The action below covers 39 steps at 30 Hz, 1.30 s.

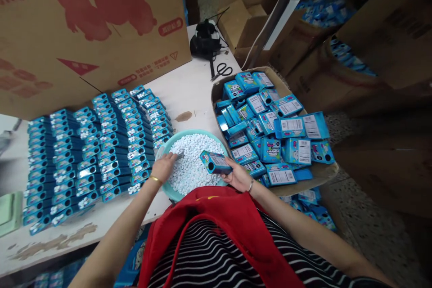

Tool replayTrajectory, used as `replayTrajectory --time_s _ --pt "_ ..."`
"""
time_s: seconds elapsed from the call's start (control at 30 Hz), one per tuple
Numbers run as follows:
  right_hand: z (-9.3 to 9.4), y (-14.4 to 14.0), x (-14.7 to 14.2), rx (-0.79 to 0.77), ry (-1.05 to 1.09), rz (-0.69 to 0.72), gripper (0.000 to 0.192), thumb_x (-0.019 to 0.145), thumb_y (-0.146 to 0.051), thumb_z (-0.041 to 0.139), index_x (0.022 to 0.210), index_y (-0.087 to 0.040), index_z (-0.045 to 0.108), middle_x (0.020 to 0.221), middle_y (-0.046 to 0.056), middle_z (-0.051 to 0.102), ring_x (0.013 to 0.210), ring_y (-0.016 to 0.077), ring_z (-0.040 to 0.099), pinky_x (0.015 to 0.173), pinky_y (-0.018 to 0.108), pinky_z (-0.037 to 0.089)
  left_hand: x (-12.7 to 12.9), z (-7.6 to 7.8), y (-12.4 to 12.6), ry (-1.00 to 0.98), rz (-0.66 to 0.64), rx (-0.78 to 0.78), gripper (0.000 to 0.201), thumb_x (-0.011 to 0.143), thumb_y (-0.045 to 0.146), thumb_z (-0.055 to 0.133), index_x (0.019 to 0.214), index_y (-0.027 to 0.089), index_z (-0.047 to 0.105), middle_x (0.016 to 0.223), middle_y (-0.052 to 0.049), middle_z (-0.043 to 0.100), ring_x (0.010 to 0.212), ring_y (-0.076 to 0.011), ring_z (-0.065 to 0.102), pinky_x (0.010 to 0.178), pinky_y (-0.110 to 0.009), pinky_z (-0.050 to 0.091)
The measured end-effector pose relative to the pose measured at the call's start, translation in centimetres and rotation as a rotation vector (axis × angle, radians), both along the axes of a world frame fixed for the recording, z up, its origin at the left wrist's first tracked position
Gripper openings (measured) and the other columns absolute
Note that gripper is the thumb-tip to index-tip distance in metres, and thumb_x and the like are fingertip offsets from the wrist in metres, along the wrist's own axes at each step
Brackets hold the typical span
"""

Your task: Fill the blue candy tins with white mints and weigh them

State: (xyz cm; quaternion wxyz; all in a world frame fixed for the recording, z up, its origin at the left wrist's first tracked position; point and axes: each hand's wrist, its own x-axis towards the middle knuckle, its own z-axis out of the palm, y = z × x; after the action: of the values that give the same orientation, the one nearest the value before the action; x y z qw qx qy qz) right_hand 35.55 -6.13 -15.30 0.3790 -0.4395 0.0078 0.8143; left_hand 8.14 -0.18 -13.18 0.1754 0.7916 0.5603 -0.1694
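Hovering over the right part of the basin, a glossy blue box with a round dark hole in its end is held aslant. Its far end is gripped by the fingers of the right hand, closed around it. By the left hand, at the left rim, a small grey implement seems to be pinched between nearly closed fingertips; its shape cannot be told. Pellets could be spilled if the pale turquoise round plastic basin were nudged, and the nearest boxes could be toppled if they were brushed by the left forearm. The basin is heaped with small, smooth, rounded white pellets. To the left, upright blue boxes in close rows are stood on a worn white table, some topped with pellets. To the right, similar boxes are jumbled in a shallow brown cardboard tray. On the far side, black-handled scissors and a large printed cardboard carton are seen.
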Motion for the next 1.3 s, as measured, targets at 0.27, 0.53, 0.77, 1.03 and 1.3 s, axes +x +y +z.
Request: replayTrajectory --time_s 0.27,0.53,0.77,1.03,1.3 --pt "-0.3 -1.0 0.6 -0.078 0.029 0.028 0.013 0.093 -0.031 0.046 0.09 -0.02 0.051 0.064 0.0 0.062 0.04 0.0085 0.046 0.036 0.018 0.024 3.3 -5.7 -1.1 -0.289 0.081 -0.069 0.033 0.083 0.015 0.047 0.115 0.018 0.055 0.112 -0.009 0.063 0.098 -0.0207 0.06 0.088 -0.033 0.048" --pt "-0.8 -1.5 0.6 -0.106 0.047 0.045 0.02 0.094 -0.035 0.043 0.09 -0.018 0.053 0.065 0.0 0.06 0.04 0.0077 0.044 0.035 0.018 0.022 -0.4 0.9 -2.0 -0.612 0.07 -0.059 0.031 0.087 0.037 0.05 0.11 0.018 0.056 0.103 -0.007 0.065 0.092 -0.0179 0.061 0.083 -0.032 0.049" --pt "-0.5 -0.7 -0.2 -0.102 0.065 0.044 0.017 0.094 -0.033 0.044 0.09 -0.019 0.052 0.066 0.0 0.064 0.039 0.0071 0.043 0.034 0.018 0.021 0.6 9.4 -2.0 -0.54 -0.142 -0.12 0.026 0.091 0.032 0.046 0.112 0.02 0.055 0.103 -0.006 0.064 0.09 -0.0163 0.06 0.081 -0.03 0.048" --pt "-0.8 -0.5 -0.4 -0.079 -0.01 0.02 0.014 0.093 -0.031 0.047 0.088 -0.02 0.053 0.063 -0.001 0.062 0.038 0.0077 0.043 0.033 0.018 0.02 5.4 13.6 -1.3 -0.143 -0.307 -0.128 0.019 0.089 0.02 0.04 0.096 0.019 0.057 0.092 -0.006 0.061 0.077 -0.0167 0.059 0.066 -0.028 0.044" --pt "-1.3 -0.5 -0.6 -0.04 0.01 0.025 0.014 0.091 -0.035 0.051 0.088 -0.022 0.051 0.064 -0.002 0.06 0.04 0.0078 0.044 0.033 0.017 0.021 7.8 14.8 -1.6 0.102 -0.37 -0.136 0.025 0.088 0.012 0.038 0.101 0.019 0.059 0.093 -0.007 0.061 0.08 -0.0186 0.061 0.065 -0.029 0.046"
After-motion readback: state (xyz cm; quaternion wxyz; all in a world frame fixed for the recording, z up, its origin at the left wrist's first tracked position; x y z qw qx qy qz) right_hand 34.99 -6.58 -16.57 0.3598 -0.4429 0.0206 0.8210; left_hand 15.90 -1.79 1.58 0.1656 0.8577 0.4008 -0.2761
